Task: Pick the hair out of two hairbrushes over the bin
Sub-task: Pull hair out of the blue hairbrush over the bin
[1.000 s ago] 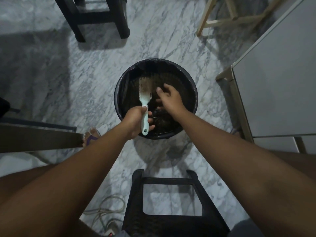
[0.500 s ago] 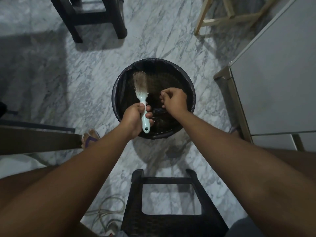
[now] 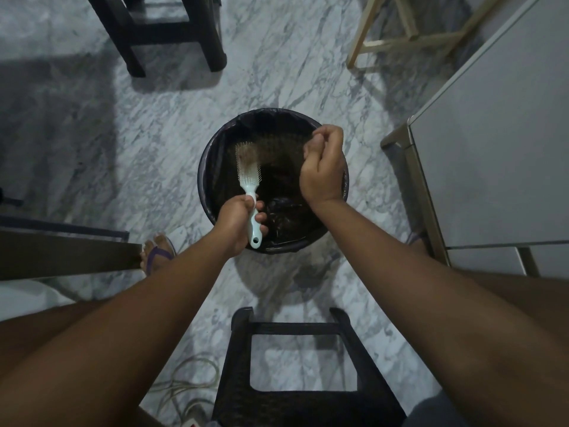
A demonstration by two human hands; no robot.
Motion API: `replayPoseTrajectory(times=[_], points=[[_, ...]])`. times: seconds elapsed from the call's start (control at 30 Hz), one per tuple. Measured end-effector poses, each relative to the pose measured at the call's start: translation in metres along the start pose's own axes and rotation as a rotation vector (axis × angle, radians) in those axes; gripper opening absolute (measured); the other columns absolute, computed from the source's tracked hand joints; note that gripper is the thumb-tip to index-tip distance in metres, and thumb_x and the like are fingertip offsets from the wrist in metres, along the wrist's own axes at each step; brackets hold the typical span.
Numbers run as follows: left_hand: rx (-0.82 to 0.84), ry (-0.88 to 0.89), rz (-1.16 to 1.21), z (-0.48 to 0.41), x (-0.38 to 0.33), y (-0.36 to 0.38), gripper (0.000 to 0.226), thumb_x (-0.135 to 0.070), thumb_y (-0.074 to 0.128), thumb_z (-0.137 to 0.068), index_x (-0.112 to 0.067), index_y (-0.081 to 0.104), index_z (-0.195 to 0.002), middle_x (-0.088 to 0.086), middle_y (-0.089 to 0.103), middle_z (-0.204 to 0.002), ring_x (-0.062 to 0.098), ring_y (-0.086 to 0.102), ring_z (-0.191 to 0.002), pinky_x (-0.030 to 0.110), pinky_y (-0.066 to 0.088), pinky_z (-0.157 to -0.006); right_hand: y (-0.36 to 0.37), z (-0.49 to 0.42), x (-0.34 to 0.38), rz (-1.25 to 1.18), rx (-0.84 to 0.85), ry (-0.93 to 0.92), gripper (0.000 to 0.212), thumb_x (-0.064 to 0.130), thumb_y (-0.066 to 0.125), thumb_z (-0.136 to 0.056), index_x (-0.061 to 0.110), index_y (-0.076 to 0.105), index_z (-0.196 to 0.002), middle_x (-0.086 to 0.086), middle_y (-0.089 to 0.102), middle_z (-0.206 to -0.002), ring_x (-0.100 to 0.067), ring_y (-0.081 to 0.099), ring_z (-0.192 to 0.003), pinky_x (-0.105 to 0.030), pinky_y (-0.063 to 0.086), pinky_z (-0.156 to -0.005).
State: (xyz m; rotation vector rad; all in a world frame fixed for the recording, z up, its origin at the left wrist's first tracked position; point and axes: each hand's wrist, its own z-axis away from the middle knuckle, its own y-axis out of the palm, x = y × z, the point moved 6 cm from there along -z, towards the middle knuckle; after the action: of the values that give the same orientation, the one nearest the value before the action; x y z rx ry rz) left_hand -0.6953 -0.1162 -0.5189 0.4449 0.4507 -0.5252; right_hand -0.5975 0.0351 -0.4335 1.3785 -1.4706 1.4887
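Observation:
A round black bin (image 3: pixel 205 192) lined with a dark bag stands on the marble floor, with a clump of dark hair (image 3: pixel 281 211) at its bottom. My left hand (image 3: pixel 237 223) grips the handle of a pale mint hairbrush (image 3: pixel 248 171), held over the bin's left half with its bristles facing up. My right hand (image 3: pixel 323 167) hovers over the bin's right side, fingers pinched together. A faint veil of fine hair (image 3: pixel 277 143) stretches from the brush head to those pinched fingers. Only one hairbrush is in view.
A black plastic stool (image 3: pixel 303 365) sits between my knees, close to the bin. Another dark stool (image 3: pixel 160 32) and a pale wooden frame (image 3: pixel 409 35) stand beyond. A grey cabinet (image 3: pixel 498 143) is at right, a dark beam (image 3: pixel 61 254) at left, cables (image 3: pixel 187 377) underfoot.
My right hand pinched at the brush, closed, then pulled away up and to the right, drawing hair out of the bristles. The brush tilted slightly left in my left hand.

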Motion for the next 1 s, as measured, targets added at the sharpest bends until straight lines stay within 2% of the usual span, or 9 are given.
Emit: replayPoseTrajectory(times=[0.13, 0.2, 0.27, 0.37, 0.47, 0.57, 0.67, 0.73, 1.0], points=[[0.015, -0.004, 0.004, -0.001, 0.001, 0.004, 0.017, -0.004, 0.03, -0.095, -0.012, 0.045, -0.101, 0.001, 0.045, -0.075, 0.013, 0.038, -0.052, 0.026, 0.036, -0.047, 0.009, 0.001, -0.006, 0.062, 0.052, -0.001, 0.015, 0.005, 0.041, -0.097, 0.001, 0.054, -0.103, 0.004, 0.054, -0.071, -0.011, 0.054, -0.063, -0.037, 0.047, -0.059], [0.031, 0.009, 0.003, 0.0, -0.001, 0.006, 0.017, -0.004, 0.03, -0.096, -0.011, 0.045, -0.101, 0.002, 0.045, -0.075, 0.013, 0.038, -0.053, 0.026, 0.036, -0.047, 0.025, 0.006, -0.028, 0.31, 0.346, 0.149, 0.025, 0.014, 0.046, -0.09, 0.012, 0.062, -0.11, -0.004, 0.064, -0.101, -0.019, 0.062, -0.093, -0.042, 0.053, -0.082], [0.034, 0.019, 0.001, 0.0, -0.002, 0.005, 0.017, -0.004, 0.03, -0.097, -0.01, 0.046, -0.101, 0.002, 0.046, -0.076, 0.013, 0.038, -0.053, 0.026, 0.036, -0.048, 0.033, 0.017, -0.052, 0.542, 0.623, 0.367, 0.046, 0.022, 0.053, -0.087, 0.02, 0.055, -0.133, -0.01, 0.046, -0.142, -0.028, 0.045, -0.132, -0.051, 0.04, -0.108], [0.041, 0.021, 0.005, 0.0, -0.002, 0.002, 0.019, -0.006, 0.031, -0.099, -0.01, 0.047, -0.108, 0.003, 0.047, -0.078, 0.013, 0.04, -0.054, 0.027, 0.038, -0.048, 0.035, 0.021, -0.051, 0.441, 0.624, 0.391, 0.065, 0.03, 0.052, -0.087, 0.022, 0.036, -0.149, -0.008, 0.028, -0.158, -0.029, 0.028, -0.146, -0.058, 0.029, -0.115], [0.055, 0.014, -0.007, 0.0, 0.0, 0.003, 0.019, -0.007, 0.032, -0.1, -0.008, 0.048, -0.112, 0.005, 0.05, -0.082, 0.014, 0.042, -0.055, 0.028, 0.042, -0.049, 0.035, 0.014, -0.034, 0.284, 0.473, 0.187, 0.062, 0.042, 0.053, -0.088, 0.024, 0.041, -0.145, -0.006, 0.043, -0.148, -0.022, 0.044, -0.135, -0.051, 0.04, -0.11], [0.087, 0.031, -0.076, 0.001, 0.001, 0.006, 0.019, -0.01, 0.035, -0.102, -0.008, 0.05, -0.113, 0.006, 0.057, -0.089, 0.015, 0.049, -0.06, 0.032, 0.049, -0.053, 0.046, 0.012, -0.023, 0.303, 0.531, 0.074, 0.069, 0.055, 0.066, -0.083, 0.03, 0.044, -0.144, -0.005, 0.053, -0.131, -0.018, 0.057, -0.115, -0.034, 0.051, -0.096], [0.095, 0.041, -0.087, 0.002, -0.001, 0.009, 0.022, -0.013, 0.037, -0.105, -0.008, 0.053, -0.119, 0.008, 0.065, -0.099, 0.018, 0.058, -0.072, 0.037, 0.058, -0.061, 0.053, 0.007, -0.022, 0.396, 0.546, -0.029, 0.046, 0.038, 0.072, -0.086, 0.025, 0.064, -0.129, -0.004, 0.065, -0.111, -0.018, 0.063, -0.099, -0.038, 0.056, -0.087], [0.098, 0.036, -0.062, 0.003, -0.002, 0.011, 0.026, -0.013, 0.037, -0.106, -0.005, 0.053, -0.125, 0.011, 0.066, -0.104, 0.02, 0.059, -0.076, 0.039, 0.06, -0.064, 0.05, 0.003, -0.019, 0.443, 0.487, -0.088, 0.025, 0.033, 0.067, -0.089, 0.025, 0.074, -0.112, 0.0, 0.07, -0.104, -0.02, 0.064, -0.097, -0.045, 0.054, -0.084], [0.08, 0.007, -0.07, 0.003, 0.002, 0.014, 0.026, -0.012, 0.035, -0.106, -0.005, 0.052, -0.124, 0.01, 0.065, -0.103, 0.019, 0.054, -0.072, 0.041, 0.06, -0.063, 0.032, 0.005, 0.021, 0.431, 0.186, -0.382, 0.012, 0.031, 0.062, -0.091, 0.026, 0.073, -0.095, 0.013, 0.07, -0.092, -0.012, 0.061, -0.099, -0.041, 0.037, -0.089]])
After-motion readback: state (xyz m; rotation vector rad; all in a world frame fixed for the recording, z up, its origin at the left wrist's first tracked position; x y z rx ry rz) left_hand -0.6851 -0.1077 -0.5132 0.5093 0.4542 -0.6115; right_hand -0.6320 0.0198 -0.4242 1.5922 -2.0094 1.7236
